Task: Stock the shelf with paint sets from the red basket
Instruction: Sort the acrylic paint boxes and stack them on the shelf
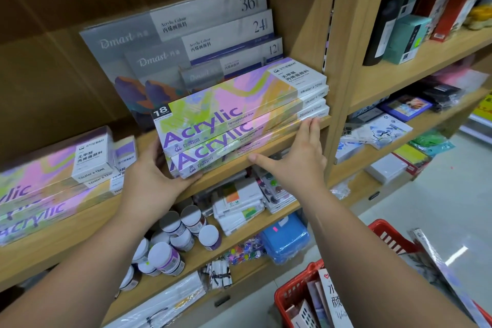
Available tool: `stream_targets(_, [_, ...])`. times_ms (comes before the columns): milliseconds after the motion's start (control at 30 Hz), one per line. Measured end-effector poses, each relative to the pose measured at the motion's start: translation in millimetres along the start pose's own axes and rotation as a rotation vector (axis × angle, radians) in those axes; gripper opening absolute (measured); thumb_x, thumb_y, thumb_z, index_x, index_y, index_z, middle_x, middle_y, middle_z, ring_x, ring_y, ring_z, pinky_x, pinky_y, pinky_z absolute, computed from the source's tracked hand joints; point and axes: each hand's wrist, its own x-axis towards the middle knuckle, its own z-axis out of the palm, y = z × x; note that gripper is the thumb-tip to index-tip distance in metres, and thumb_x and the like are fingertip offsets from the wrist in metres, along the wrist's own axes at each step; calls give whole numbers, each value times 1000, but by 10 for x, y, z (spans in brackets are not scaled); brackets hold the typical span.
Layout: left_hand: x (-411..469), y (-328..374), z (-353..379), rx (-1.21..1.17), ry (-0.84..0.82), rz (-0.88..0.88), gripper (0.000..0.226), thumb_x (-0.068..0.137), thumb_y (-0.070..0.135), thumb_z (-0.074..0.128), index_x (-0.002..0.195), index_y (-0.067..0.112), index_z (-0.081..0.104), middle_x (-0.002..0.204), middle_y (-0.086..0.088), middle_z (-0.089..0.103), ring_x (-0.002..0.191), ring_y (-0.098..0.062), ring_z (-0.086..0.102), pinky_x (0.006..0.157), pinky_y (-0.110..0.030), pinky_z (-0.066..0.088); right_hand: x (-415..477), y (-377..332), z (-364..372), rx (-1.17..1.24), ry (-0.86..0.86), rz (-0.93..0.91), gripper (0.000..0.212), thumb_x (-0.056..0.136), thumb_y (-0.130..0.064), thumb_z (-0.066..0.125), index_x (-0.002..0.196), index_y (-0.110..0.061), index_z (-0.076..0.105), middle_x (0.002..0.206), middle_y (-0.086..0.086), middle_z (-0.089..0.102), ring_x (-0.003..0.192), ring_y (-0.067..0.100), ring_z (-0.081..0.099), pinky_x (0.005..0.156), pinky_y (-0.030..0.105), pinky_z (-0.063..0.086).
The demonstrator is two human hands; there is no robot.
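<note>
A stack of several pastel "Acrylic" paint sets lies on the wooden shelf, its right end against the upright. My left hand grips the stack's near left corner, thumb under and fingers up the end. My right hand lies flat with fingers spread against the stack's front edge, fingertips at the right end. The red basket stands on the floor at the lower right with more boxed sets upright in it.
Grey Dmast boxes marked 36, 24 and 12 lean behind the stack. Another Acrylic stack lies at the left. The shelf below holds paint jars, palettes and a blue box. A neighbouring bay at the right holds stationery.
</note>
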Motion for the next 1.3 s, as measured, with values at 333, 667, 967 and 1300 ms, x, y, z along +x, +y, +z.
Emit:
stream_targets(333, [117,110,-114,-206,88,-38,51,73,35,90,116,46,64,108,26,73,107,5,68,104,-35,54,11,-134,-233,117,25,-72,131,69,-86,65,166,-24,4,174,-4,-8,160,23,6,126,58,17])
stream_targets(667, [-21,69,26,-14,-24,-84,81,63,41,97,129,35,52,109,20,70,103,-9,67,89,-36,55,120,-237,-15,227,52,-10,155,55,-79,83,165,-21,-10,171,-5,-24,160,23,8,126,54,23])
stream_targets(967, [-79,113,147,13,67,-81,66,72,42,91,127,31,56,105,16,72,97,-14,69,87,-40,58,119,-106,-120,182,100,-5,150,58,-83,76,166,-21,-7,173,-13,-13,160,17,5,125,59,20])
stream_targets(1300, [0,180,67,-47,41,-68,81,65,37,97,130,34,49,109,29,61,106,-5,62,91,-33,49,133,-29,-184,268,72,-39,134,73,-61,84,166,-20,-2,172,-16,-15,159,12,9,121,32,23])
